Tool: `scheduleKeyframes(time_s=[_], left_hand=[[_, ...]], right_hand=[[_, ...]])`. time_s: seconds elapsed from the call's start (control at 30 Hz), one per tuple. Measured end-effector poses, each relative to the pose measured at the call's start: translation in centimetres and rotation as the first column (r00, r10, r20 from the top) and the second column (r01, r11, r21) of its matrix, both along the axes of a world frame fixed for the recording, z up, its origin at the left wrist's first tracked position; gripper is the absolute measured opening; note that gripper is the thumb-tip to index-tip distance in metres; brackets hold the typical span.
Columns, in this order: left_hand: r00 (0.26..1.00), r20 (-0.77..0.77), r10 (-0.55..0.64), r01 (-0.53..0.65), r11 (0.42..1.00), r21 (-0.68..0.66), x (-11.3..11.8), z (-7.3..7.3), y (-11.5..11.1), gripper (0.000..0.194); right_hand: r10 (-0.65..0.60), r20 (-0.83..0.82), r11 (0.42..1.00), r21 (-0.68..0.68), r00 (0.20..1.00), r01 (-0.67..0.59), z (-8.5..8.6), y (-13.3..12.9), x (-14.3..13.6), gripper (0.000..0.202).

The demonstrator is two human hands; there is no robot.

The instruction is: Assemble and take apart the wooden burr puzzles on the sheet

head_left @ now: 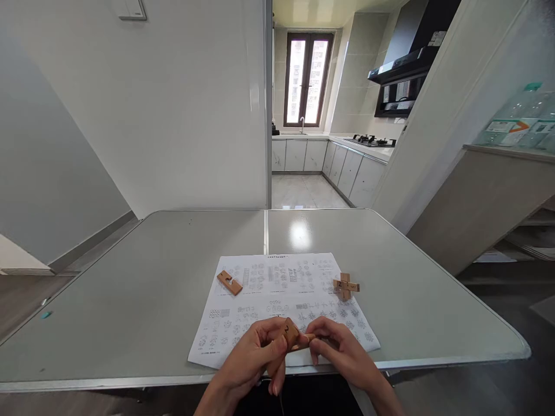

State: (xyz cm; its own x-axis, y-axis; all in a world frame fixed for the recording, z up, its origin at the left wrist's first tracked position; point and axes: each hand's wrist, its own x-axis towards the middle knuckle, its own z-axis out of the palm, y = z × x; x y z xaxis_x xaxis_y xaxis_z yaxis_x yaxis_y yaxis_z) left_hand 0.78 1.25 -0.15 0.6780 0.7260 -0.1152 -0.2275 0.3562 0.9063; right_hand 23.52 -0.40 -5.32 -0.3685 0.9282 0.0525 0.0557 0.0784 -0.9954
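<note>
Near the table's front edge, my left hand (255,355) is closed around wooden puzzle pieces (289,331), one of them marked with a 2. My right hand (336,346) pinches the right end of a wooden piece that reaches across from the left hand. The fingers partly hide how these pieces join. Under and beyond the hands lies a printed sheet (264,294) with rows of small diagrams. A flat notched wooden piece (229,282) rests on the sheet's left part. At its right edge sits a cross-shaped assembly of wooden pieces (345,286).
The grey-green table (151,300) has a metal rim and a centre seam. A small teal bit (45,315) lies near its left edge. Plastic bottles (511,118) stand on a shelf at the right. Beyond the table is a kitchen with a stove (373,140).
</note>
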Motion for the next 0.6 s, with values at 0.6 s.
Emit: scheduleKeyframes(time_s=[0.6], left_hand=[[0.627,-0.397,0.670,-0.524,0.741,0.420,-6.0,1.1,1.7,0.069]], right_hand=[[-0.049,0.024,0.997,-0.052,0.999,0.050,0.3,0.2,-0.3,0.034]])
